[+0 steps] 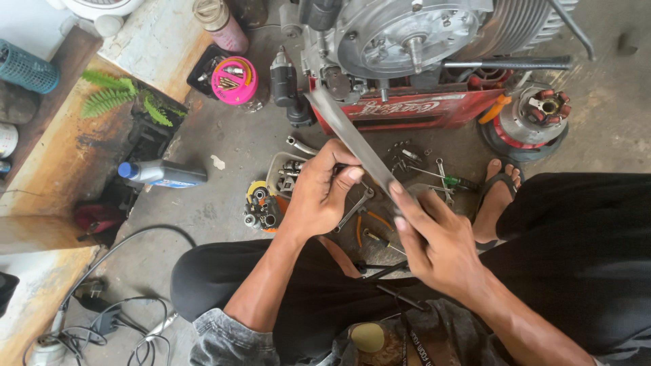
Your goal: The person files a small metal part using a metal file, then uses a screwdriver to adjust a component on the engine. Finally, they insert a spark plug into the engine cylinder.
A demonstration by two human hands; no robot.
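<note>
My right hand grips the near end of a long flat grey metal bar that slants up and left toward a silver engine resting on a red crate. My left hand is curled beside the bar's middle, fingers pinched on a small dark part that I cannot make out clearly. Both hands hover above a scatter of wrenches and screwdrivers on the concrete floor. A sandalled foot rests to the right of the tools.
A small tray of sockets and bolts lies left of my left hand. A pink tub of screws, a blue-capped grey bottle, a stator part, a cordless driver and cables surround the spot.
</note>
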